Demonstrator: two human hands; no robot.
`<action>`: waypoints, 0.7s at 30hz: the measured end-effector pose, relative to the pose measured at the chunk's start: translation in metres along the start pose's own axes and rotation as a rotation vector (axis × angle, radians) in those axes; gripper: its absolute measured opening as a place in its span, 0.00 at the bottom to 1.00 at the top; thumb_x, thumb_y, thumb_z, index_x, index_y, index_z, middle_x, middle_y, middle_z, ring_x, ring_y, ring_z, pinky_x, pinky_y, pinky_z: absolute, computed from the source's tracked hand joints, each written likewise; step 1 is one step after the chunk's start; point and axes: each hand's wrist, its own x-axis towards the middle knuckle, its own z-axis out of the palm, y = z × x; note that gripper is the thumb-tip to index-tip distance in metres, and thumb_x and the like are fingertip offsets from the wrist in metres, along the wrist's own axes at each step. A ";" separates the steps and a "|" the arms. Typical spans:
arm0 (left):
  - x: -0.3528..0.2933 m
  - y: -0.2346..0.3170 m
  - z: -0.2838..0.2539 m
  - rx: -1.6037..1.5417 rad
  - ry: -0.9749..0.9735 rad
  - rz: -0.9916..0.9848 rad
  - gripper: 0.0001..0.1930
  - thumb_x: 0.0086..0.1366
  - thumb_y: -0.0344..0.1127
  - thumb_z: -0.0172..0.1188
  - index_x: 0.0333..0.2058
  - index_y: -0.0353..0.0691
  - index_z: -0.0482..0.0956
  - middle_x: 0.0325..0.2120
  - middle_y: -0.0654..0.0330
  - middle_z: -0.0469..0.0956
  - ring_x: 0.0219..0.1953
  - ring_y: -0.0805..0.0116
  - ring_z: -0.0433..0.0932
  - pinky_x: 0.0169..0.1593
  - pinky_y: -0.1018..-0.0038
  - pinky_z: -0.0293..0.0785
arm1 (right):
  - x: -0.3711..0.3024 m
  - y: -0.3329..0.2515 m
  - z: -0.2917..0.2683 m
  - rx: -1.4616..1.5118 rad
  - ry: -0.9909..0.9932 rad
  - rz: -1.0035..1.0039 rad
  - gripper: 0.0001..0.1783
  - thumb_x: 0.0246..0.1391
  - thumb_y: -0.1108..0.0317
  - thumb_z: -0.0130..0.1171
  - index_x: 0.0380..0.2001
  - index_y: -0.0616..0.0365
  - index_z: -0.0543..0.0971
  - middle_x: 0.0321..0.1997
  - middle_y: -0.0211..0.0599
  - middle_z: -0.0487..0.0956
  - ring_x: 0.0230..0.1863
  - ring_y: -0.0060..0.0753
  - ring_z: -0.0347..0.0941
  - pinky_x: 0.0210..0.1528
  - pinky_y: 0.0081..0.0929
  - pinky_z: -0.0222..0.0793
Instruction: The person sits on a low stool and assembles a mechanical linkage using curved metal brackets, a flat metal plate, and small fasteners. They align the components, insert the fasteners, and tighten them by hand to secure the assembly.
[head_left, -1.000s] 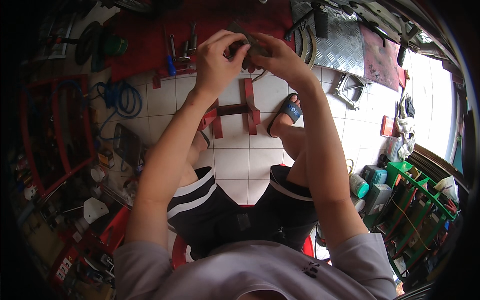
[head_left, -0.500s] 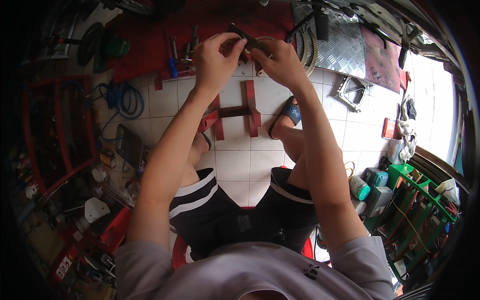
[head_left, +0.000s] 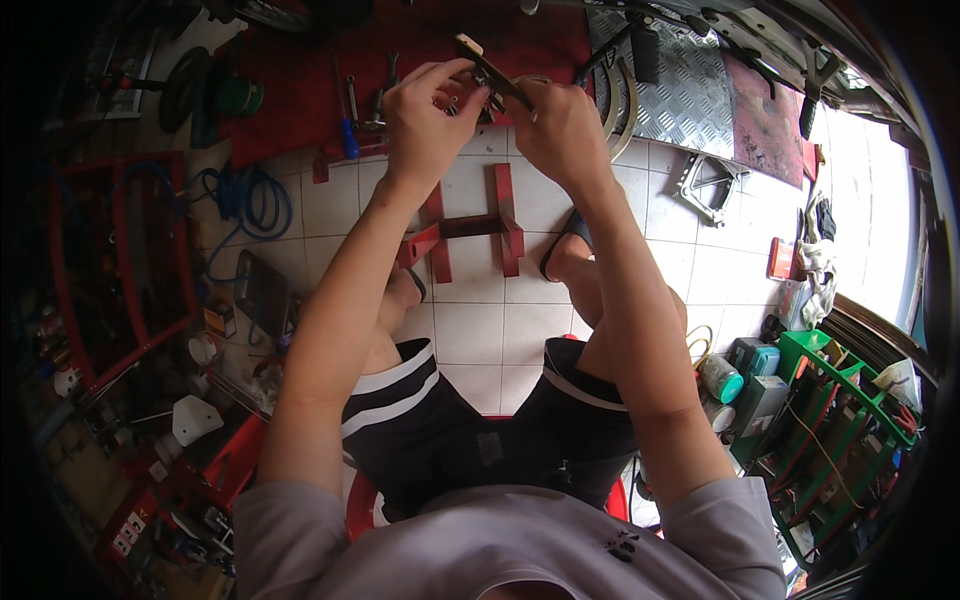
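Note:
Both my hands are raised in front of me over the near edge of a red work platform (head_left: 290,60). My right hand (head_left: 562,130) is closed on the lower end of a flat, narrow metal bar (head_left: 497,80), whose pale brassy end points up and to the left. Close to the bar's middle, my left hand (head_left: 428,122) has thumb and fingers bent together around a small metal piece (head_left: 482,76). Fingers partly cover this piece, so its kind and whether it is joined to the bar cannot be made out.
A blue-handled screwdriver (head_left: 349,138) and wrenches (head_left: 390,72) lie on the platform. Curved metal strips (head_left: 624,105) rest by the diamond plate (head_left: 695,95). On the tiles are a red metal stand (head_left: 470,226), a coiled blue hose (head_left: 265,205) and a metal bracket (head_left: 708,188). A green rack (head_left: 800,345) stands right.
The bar has turned in my right hand, and its end now catches the light. My right hand has rolled over, with its back more toward me. The left hand has shifted slightly.

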 end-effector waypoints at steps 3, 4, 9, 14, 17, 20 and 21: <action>-0.001 0.000 0.002 -0.029 -0.018 -0.085 0.10 0.56 0.27 0.68 0.37 0.32 0.83 0.27 0.57 0.84 0.24 0.74 0.82 0.28 0.78 0.74 | 0.000 0.000 0.001 -0.029 0.013 -0.024 0.10 0.54 0.65 0.58 0.24 0.60 0.79 0.20 0.49 0.77 0.25 0.57 0.76 0.29 0.48 0.73; -0.001 0.002 0.001 -0.012 -0.022 -0.075 0.09 0.56 0.27 0.68 0.36 0.32 0.83 0.26 0.57 0.84 0.24 0.74 0.82 0.29 0.79 0.75 | -0.001 0.002 0.003 -0.032 0.021 -0.035 0.10 0.54 0.65 0.58 0.24 0.60 0.79 0.20 0.49 0.77 0.24 0.57 0.76 0.29 0.47 0.73; -0.002 0.002 0.002 -0.053 -0.008 -0.135 0.08 0.57 0.28 0.68 0.36 0.32 0.84 0.26 0.58 0.85 0.26 0.76 0.83 0.31 0.81 0.76 | 0.000 0.001 0.003 -0.042 0.012 -0.033 0.10 0.54 0.65 0.58 0.23 0.60 0.79 0.19 0.49 0.77 0.24 0.56 0.76 0.28 0.47 0.73; -0.001 0.000 -0.001 -0.133 -0.012 -0.164 0.08 0.59 0.31 0.68 0.35 0.33 0.84 0.24 0.58 0.84 0.26 0.76 0.82 0.31 0.81 0.76 | -0.001 0.001 0.005 -0.060 0.023 -0.045 0.11 0.53 0.65 0.58 0.22 0.60 0.79 0.19 0.48 0.77 0.24 0.56 0.76 0.28 0.47 0.73; 0.000 0.003 0.003 -0.142 0.099 -0.093 0.07 0.59 0.33 0.66 0.30 0.34 0.84 0.19 0.59 0.82 0.20 0.71 0.81 0.28 0.77 0.74 | -0.001 0.000 0.006 -0.067 0.030 -0.041 0.11 0.54 0.65 0.58 0.22 0.59 0.79 0.19 0.48 0.77 0.24 0.56 0.76 0.28 0.46 0.73; 0.001 -0.002 -0.004 -0.018 -0.040 -0.213 0.06 0.58 0.30 0.67 0.31 0.33 0.84 0.19 0.58 0.82 0.22 0.70 0.82 0.29 0.77 0.75 | 0.000 0.001 0.005 -0.066 0.034 -0.047 0.11 0.54 0.65 0.58 0.23 0.60 0.79 0.19 0.48 0.77 0.24 0.55 0.76 0.28 0.46 0.73; 0.001 -0.002 -0.004 -0.020 -0.080 -0.245 0.07 0.58 0.31 0.67 0.33 0.33 0.84 0.20 0.58 0.83 0.23 0.72 0.82 0.30 0.78 0.75 | 0.000 0.001 0.006 -0.062 0.044 -0.061 0.11 0.54 0.65 0.58 0.23 0.60 0.79 0.19 0.48 0.77 0.24 0.55 0.76 0.28 0.46 0.73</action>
